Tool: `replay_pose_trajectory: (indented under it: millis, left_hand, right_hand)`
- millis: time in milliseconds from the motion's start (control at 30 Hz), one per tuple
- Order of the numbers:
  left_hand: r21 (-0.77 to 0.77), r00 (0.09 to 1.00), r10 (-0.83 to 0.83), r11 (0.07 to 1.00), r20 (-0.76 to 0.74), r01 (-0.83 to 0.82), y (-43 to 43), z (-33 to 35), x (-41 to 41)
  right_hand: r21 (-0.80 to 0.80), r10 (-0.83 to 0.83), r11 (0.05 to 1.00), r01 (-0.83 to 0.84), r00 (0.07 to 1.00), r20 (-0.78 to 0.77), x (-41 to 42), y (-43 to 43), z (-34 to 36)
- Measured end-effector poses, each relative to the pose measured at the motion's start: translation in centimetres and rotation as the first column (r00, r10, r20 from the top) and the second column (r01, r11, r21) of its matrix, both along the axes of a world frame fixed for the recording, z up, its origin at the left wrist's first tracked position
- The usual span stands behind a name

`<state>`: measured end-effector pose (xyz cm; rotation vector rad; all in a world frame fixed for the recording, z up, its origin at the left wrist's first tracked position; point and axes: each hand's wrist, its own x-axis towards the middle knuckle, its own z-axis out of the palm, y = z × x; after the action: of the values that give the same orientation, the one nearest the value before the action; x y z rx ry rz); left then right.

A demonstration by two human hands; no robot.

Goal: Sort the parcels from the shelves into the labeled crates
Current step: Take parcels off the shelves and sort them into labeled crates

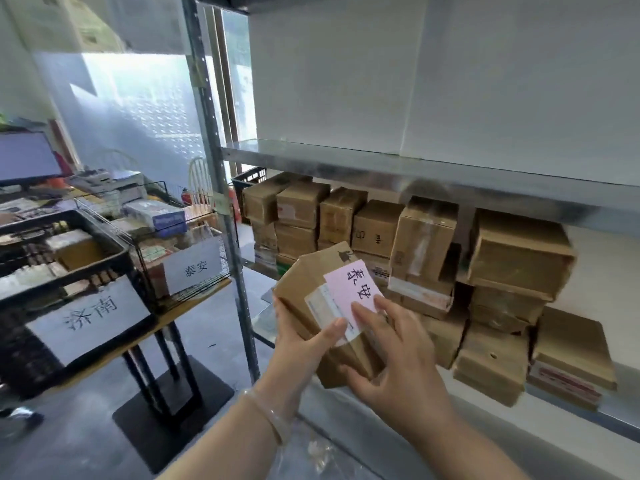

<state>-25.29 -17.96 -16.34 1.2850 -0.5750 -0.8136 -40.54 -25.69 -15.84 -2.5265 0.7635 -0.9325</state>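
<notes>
**Holding a pink-tagged parcel in front of the shelves**

A person stands at a metal shelving unit (381, 166) with a brown cardboard parcel (304, 271) held in both hands at about waist height, clear of the shelf and tilted with its labelled face up. The left hand (298, 341) grips the parcel's near left edge, its thumb laid across the face and its fingers tucked beneath. The right hand (398, 355) clasps the lower right corner, thumb hooked round the bottom end and fingertips resting on a pink label (346, 282) that partly covers a white shipping slip (320, 306). The handwriting on the pink label sits sideways and blurred; it looks to match the sign reading 泰安, though I could not swear to it. A pale bangle (273, 417) circles the left wrist.

Behind the hands, stacked parcels (374, 230) fill the lower shelf, some upright, some leaning. To the left, well apart from the held parcel, a black crate (104, 233) carries a sign reading 济南 (93, 317) and already holds a few boxes. Just beside it a wire basket (228, 251) bears the 泰安 sign (194, 266). Both stand on a small wooden table (194, 299), with a monitor (24, 157) further back.
</notes>
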Motion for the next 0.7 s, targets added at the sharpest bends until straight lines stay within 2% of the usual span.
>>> replay_pose_trajectory:
  millis: [233, 367, 500, 600, 700]
  left_hand:
    - [-0.066, 0.984, 0.133, 0.988, -0.12, -0.141, 6.6, 0.6, 15.4]
    - [-0.067, 0.98, 0.187, 0.979, -0.071, -0.192, 10.1, 0.7, 22.6]
    - [-0.011, 0.967, 0.249, 0.968, 0.045, -0.249, 12.9, 0.9, 28.2]
    - [0.033, 0.948, 0.264, 0.961, 0.178, -0.274, 14.4, 1.7, 31.2]
    - [0.155, 0.89, 0.272, 0.925, 0.366, -0.347, 15.3, 2.3, 34.5]
  right_hand:
    - [0.118, 0.191, 0.975, -0.187, 0.982, -0.018, 16.1, 3.9, 0.6]
    - [0.149, 0.294, 0.945, -0.29, 0.956, -0.006, 23.9, 5.9, 0.7]
    - [0.179, 0.352, 0.918, -0.355, 0.935, 0.048, 30.4, 7.5, 0.1]
    - [0.172, 0.361, 0.913, -0.369, 0.929, 0.078, 34.4, 7.3, 0.2]
    - [0.183, 0.337, 0.915, -0.358, 0.931, 0.139, 38.6, 5.8, 0.8]
